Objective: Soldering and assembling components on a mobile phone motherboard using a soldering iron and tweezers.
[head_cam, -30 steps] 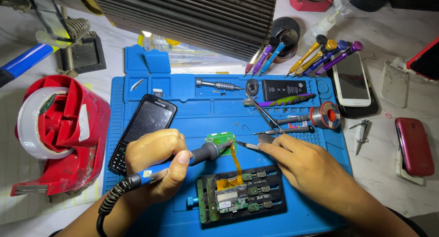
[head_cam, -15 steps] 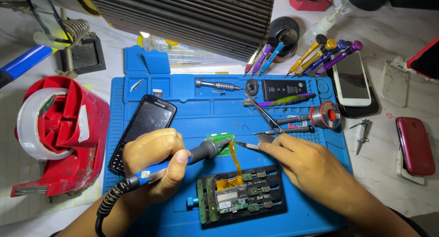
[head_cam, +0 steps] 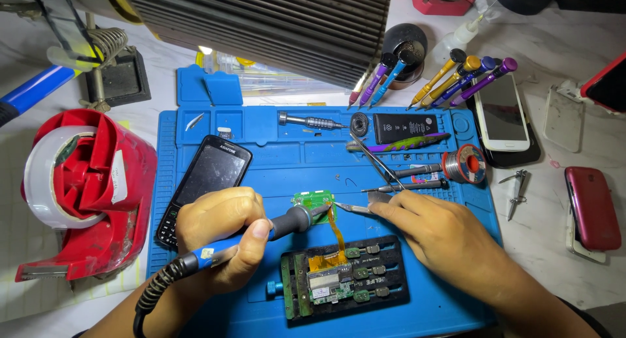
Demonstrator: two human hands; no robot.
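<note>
While the left hand (head_cam: 218,237) grips a soldering iron (head_cam: 261,233), the right hand (head_cam: 430,230) pinches tweezers (head_cam: 352,208) at a green board (head_cam: 312,199).

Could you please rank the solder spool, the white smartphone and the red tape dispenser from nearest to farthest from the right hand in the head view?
From the right hand:
1. Solder spool, just beyond it on the blue mat.
2. White smartphone, farther up, off the mat's right edge.
3. Red tape dispenser, far across at the left.

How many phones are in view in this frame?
3 whole ones. A black keypad phone lies on the blue mat, partly under the left hand; a white phone and a red phone lie right of the mat. A red-edged device at the right edge may be another.
</note>
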